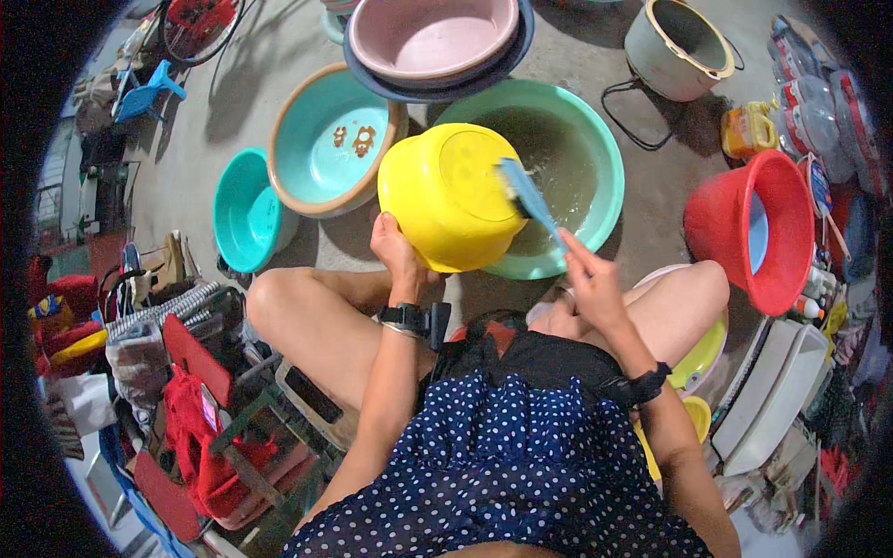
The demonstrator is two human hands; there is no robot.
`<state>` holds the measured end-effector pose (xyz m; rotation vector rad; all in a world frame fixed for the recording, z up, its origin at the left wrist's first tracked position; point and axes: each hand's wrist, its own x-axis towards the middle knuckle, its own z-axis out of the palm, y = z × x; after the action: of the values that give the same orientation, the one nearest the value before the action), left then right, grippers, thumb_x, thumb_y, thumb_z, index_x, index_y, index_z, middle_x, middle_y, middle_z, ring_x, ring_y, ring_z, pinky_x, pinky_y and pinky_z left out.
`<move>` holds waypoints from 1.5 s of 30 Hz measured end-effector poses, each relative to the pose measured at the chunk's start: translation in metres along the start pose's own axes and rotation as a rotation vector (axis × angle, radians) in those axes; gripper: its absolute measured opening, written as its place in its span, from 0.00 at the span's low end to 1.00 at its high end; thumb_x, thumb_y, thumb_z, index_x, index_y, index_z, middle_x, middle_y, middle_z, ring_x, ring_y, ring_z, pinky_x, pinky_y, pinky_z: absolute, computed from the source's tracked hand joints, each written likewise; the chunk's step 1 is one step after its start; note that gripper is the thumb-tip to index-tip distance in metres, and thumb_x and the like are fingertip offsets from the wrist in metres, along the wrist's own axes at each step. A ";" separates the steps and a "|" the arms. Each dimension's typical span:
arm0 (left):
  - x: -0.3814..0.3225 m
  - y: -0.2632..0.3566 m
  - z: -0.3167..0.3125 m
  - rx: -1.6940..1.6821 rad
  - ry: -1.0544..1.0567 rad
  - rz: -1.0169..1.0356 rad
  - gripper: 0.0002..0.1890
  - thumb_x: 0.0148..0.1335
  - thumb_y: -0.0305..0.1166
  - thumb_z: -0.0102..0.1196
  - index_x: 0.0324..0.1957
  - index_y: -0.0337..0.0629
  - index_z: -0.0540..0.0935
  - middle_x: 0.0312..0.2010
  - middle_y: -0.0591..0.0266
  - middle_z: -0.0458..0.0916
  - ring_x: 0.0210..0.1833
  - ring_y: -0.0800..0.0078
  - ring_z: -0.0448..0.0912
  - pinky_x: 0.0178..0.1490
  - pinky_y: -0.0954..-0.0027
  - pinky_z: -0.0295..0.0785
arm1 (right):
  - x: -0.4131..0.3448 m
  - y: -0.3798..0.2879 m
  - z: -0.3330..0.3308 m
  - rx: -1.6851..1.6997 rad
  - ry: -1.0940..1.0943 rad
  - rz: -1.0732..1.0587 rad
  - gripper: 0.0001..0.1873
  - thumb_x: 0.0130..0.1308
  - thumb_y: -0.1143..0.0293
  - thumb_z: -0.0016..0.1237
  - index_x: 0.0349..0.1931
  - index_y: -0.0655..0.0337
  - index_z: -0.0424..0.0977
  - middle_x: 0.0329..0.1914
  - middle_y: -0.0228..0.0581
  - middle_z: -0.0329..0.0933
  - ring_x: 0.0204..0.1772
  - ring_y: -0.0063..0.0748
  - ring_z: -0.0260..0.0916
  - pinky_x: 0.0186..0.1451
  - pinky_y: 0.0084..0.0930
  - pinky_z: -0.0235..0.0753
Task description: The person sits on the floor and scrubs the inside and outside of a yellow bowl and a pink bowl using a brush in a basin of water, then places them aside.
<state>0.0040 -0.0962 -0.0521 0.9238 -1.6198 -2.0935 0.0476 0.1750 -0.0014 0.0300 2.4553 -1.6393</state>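
Observation:
My left hand (399,243) grips a yellow plastic basin (446,202) at its near left side. The basin is tilted, its round base facing up and to the right. In my right hand (591,275) is the handle of a blue scrubbing brush (534,195). Its blurred head lies against the basin's base, dark bristles towards the plastic. Behind and partly under the yellow basin stands a wide mint-green tub (608,167) holding cloudy water. The inside of the yellow basin is hidden from me.
A tan-rimmed turquoise basin (317,160) and a smaller teal basin (244,209) stand left. Pink basin (432,35) tops a stack beyond the tub. Rightward are a red bucket (718,216), a pale metal pot (670,59) and a yellow jug (750,129). Folding chairs (199,356) crowd the left.

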 end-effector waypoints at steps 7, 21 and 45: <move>0.000 -0.005 0.013 -0.018 0.088 0.012 0.11 0.62 0.28 0.36 0.31 0.33 0.72 0.27 0.64 0.74 0.28 0.77 0.71 0.33 0.74 0.67 | -0.022 -0.012 0.031 -0.482 -0.048 -0.422 0.26 0.53 0.75 0.46 0.56 0.54 0.64 0.17 0.39 0.61 0.21 0.37 0.65 0.22 0.33 0.67; 0.002 -0.009 0.010 -0.160 0.105 -0.043 0.09 0.59 0.27 0.38 0.33 0.34 0.72 0.30 0.62 0.74 0.30 0.72 0.72 0.36 0.71 0.69 | -0.014 0.010 0.022 -0.469 -0.073 -0.516 0.28 0.53 0.74 0.46 0.57 0.51 0.62 0.19 0.39 0.62 0.18 0.39 0.65 0.22 0.33 0.69; -0.037 0.024 0.042 0.369 -0.256 0.271 0.14 0.64 0.31 0.39 0.42 0.29 0.73 0.34 0.64 0.75 0.37 0.81 0.70 0.40 0.80 0.64 | 0.006 -0.036 -0.041 -0.372 0.022 -0.372 0.19 0.54 0.74 0.50 0.48 0.51 0.72 0.19 0.41 0.71 0.21 0.35 0.69 0.25 0.28 0.69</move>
<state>0.0002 -0.0495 -0.0126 0.5089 -2.1769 -1.8176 0.0318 0.1978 0.0460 -0.4888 2.8717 -1.2668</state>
